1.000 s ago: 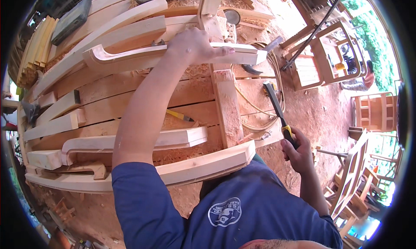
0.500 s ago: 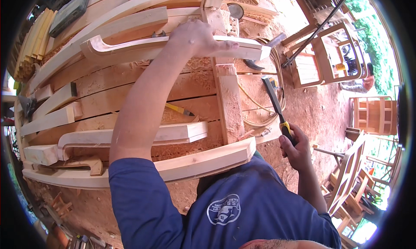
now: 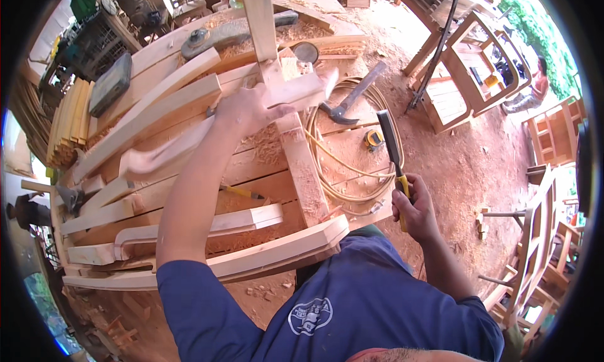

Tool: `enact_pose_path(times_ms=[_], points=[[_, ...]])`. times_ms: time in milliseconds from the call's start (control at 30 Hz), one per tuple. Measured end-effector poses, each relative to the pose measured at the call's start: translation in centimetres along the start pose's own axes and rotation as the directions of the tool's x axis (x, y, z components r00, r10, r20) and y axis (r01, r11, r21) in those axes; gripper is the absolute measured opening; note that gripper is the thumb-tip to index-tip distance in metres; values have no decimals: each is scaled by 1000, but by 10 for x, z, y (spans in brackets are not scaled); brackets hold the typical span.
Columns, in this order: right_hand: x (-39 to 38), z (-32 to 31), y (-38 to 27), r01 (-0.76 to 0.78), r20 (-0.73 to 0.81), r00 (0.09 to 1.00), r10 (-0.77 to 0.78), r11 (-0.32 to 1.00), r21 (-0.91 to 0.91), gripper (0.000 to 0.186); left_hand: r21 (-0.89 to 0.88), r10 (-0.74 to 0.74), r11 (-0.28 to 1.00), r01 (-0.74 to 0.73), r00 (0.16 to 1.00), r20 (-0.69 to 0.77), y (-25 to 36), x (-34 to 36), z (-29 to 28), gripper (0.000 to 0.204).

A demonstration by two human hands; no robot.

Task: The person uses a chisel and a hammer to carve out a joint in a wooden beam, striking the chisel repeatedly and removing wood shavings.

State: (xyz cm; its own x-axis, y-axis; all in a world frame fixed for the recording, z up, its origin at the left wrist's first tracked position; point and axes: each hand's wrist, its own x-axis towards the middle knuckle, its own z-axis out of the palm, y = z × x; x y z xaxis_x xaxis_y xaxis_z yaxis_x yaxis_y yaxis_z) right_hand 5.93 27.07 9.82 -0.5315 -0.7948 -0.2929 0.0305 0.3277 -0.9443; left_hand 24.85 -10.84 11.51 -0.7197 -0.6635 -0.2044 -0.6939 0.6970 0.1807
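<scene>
My left hand [image 3: 242,112] is closed around a curved wooden rail [image 3: 302,92], whose ends are smeared by motion. The rail lies across an upright-edged wooden block [image 3: 302,164] on the workbench. In my right hand [image 3: 416,206] is a chisel [image 3: 389,135] with a yellow and black handle, its blade pointing up and away from the rail. A claw hammer [image 3: 353,97] and a tape measure [image 3: 373,140] lie between the two hands. Below my left forearm rests a yellow-handled marking tool [image 3: 242,191].
Several shaped wooden rails [image 3: 283,248] lie along the bench among shavings. A coiled yellow hose [image 3: 321,184] lies by the hammer. Wooden furniture frames [image 3: 462,79] stand at the right, with a person [image 3: 536,88] sitting beyond. Stacked yellow strips [image 3: 70,119] are at far left.
The view has swung, showing more of the far bench. The rail has shifted and blurs at its ends as my left hand moves it. The chisel stays in my right hand.
</scene>
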Motion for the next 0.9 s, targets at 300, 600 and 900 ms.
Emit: enact_pose_path(times_ms=[300, 600, 900], points=[[71, -32, 15, 76, 173, 981, -91, 993, 91, 52, 139, -380, 908, 395, 917, -123, 33, -12, 6, 83], [173, -5, -12, 76, 488, 866, -107, 994, 84, 58, 186, -627, 762, 620, 779, -29, 47, 23, 12, 84], [237, 37, -24, 79, 533, 840, -105, 994, 72, 56, -17, -506, 861, 508, 854, -122, 33, 77, 30, 83]])
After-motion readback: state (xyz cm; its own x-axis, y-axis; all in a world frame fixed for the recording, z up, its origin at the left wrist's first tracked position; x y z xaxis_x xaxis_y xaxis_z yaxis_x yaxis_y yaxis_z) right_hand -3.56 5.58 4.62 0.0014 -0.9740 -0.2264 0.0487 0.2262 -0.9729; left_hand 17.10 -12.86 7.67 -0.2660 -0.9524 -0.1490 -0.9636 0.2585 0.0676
